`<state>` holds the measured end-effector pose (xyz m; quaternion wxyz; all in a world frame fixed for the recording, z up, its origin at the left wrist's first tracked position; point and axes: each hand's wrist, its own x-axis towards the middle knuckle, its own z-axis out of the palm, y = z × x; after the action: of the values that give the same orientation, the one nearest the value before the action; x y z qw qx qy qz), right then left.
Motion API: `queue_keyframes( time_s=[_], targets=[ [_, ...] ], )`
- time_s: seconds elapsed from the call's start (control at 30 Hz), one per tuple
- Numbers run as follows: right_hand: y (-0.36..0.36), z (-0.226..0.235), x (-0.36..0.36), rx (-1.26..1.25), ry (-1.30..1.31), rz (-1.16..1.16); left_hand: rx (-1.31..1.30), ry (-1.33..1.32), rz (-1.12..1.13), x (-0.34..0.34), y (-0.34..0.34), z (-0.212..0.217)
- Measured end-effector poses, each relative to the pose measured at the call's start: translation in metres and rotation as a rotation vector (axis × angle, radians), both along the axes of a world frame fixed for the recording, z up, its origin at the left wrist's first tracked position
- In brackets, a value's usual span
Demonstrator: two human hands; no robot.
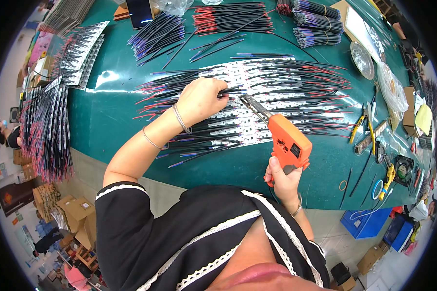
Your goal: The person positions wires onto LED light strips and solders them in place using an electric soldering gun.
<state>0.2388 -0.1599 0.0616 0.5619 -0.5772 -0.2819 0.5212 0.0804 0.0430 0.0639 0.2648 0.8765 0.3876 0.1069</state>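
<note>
My left hand [205, 99] is closed above the middle of a white circuit board panel [238, 127], its fingertips pinching a black wire [234, 89]. In my right hand [282, 180] is an orange pistol-grip tool [289, 140] that looks like a soldering gun, held by its handle. Its narrow metal nose points up and left, with the tip [243, 98] at the panel just right of my left fingertips. Many black wires with red or blue ends fan out from both sides of the panel. The wire's end at the tip is too small to make out.
Loose wire piles [232, 19] and banded wire bundles [318, 35] lie along the back. Wired panels [46, 128] hang over the left edge. At right are a metal dish [362, 60], yellow-handled pliers [358, 123], a small fan [404, 169] and a plastic bag [392, 89].
</note>
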Motion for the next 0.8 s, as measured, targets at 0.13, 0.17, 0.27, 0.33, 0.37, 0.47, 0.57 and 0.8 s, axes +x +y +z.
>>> queue_keyframes(
  time_s=[0.13, 0.17, 0.27, 0.33, 0.37, 0.47, 0.57, 0.8],
  targets=[
    [0.002, 0.002, -0.003, 0.019, 0.004, -0.025, 0.008, 0.041, -0.017, 0.002, 0.001, 0.003],
    [0.003, 0.002, -0.004, 0.020, 0.003, -0.031, 0.019, 0.044, -0.031, 0.002, 0.002, 0.001],
    [0.002, -0.001, -0.004, 0.017, -0.003, -0.030, 0.014, 0.054, -0.036, 0.003, 0.003, 0.002],
    [0.002, -0.002, -0.005, 0.012, -0.010, -0.025, -0.002, 0.061, -0.030, 0.005, 0.003, 0.004],
    [0.003, -0.001, -0.005, 0.021, -0.012, -0.031, 0.001, 0.080, -0.039, 0.005, 0.004, 0.005],
    [0.003, -0.002, -0.006, 0.020, -0.017, -0.028, 0.006, 0.093, -0.052, 0.005, 0.004, 0.004],
    [0.004, 0.000, -0.006, 0.007, -0.047, -0.013, 0.018, 0.084, -0.063, 0.006, 0.005, 0.003],
    [0.002, -0.018, -0.010, 0.208, -0.372, -0.013, 0.017, 0.107, -0.077, 0.008, 0.005, 0.006]
  ],
)
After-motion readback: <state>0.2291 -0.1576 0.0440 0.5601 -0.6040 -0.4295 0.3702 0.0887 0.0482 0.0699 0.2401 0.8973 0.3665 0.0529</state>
